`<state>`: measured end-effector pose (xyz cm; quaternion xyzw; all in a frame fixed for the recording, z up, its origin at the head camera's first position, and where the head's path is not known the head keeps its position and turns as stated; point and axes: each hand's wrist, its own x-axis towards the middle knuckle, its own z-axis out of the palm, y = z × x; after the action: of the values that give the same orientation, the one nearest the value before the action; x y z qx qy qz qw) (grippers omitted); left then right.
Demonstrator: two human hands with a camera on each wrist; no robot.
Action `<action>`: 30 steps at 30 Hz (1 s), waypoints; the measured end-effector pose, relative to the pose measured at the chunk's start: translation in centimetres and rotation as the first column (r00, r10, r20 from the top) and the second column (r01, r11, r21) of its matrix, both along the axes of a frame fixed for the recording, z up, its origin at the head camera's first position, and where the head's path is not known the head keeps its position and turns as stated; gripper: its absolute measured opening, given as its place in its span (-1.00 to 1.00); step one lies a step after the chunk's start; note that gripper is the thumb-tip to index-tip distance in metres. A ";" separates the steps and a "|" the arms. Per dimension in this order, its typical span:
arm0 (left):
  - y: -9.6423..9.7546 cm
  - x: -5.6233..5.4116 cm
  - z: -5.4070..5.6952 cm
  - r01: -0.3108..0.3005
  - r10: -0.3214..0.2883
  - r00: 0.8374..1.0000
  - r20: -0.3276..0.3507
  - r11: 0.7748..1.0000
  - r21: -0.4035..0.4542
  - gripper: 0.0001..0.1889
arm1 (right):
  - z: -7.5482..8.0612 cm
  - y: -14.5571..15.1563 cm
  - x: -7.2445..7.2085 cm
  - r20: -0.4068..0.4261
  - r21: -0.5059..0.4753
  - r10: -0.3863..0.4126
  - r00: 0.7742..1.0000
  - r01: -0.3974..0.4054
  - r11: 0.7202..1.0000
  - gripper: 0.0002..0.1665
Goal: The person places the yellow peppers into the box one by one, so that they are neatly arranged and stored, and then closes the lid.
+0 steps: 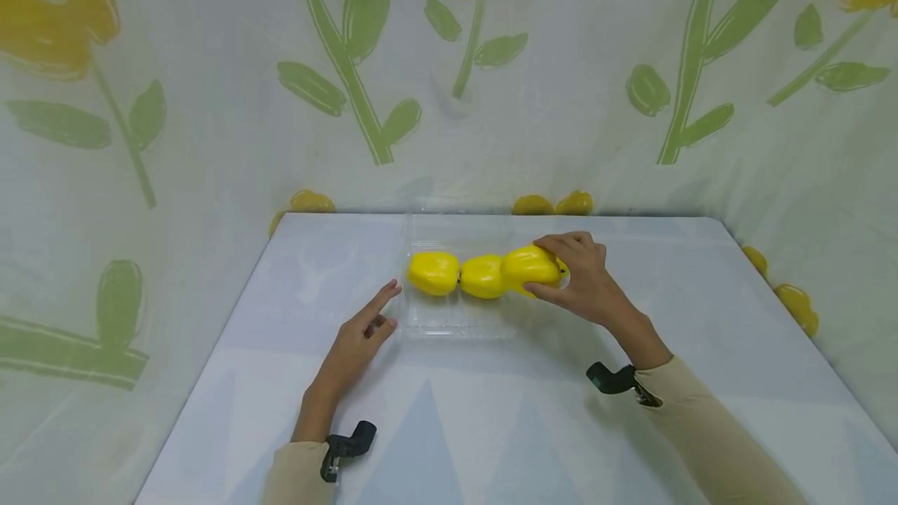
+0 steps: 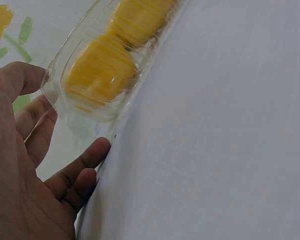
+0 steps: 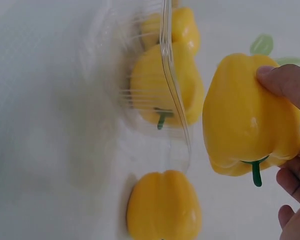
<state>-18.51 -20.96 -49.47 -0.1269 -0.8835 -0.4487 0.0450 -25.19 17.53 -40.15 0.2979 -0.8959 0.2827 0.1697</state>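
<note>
My right hand grips a yellow bell pepper between thumb and fingers, above and beside the clear plastic container's right end. In the right wrist view, the held pepper has its green stem hanging downward. Two other yellow bell peppers lie in a row inside the clear plastic container. Another yellow pepper lies outside the container; in the head view it is mostly hidden by the held one. My left hand reaches the container's left edge, its fingertips touching the rim.
The container stands on a pale table toward its far edge. Behind and around it hangs a wall covering printed with yellow flowers and green leaves. A black wrist camera is strapped to the left arm and another camera to the right.
</note>
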 end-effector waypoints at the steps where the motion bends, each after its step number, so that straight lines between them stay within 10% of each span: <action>1: 0.0 0.0 0.0 0.001 -0.001 1.000 0.001 1.000 0.001 -0.45 | 0.0 -0.2 0.1 0.003 -0.001 0.005 1.000 -0.005 1.000 -0.24; 30: 0.0 -0.1 -0.3 -0.006 0.006 1.000 0.000 1.000 0.008 -0.45 | -0.3 -3.8 0.5 0.020 0.006 0.053 0.998 -0.053 0.999 -0.22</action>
<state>-18.57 -20.98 -49.80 -0.1239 -0.8820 -0.4523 0.0471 -24.64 13.77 -40.50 0.3192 -0.8902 0.2873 0.1524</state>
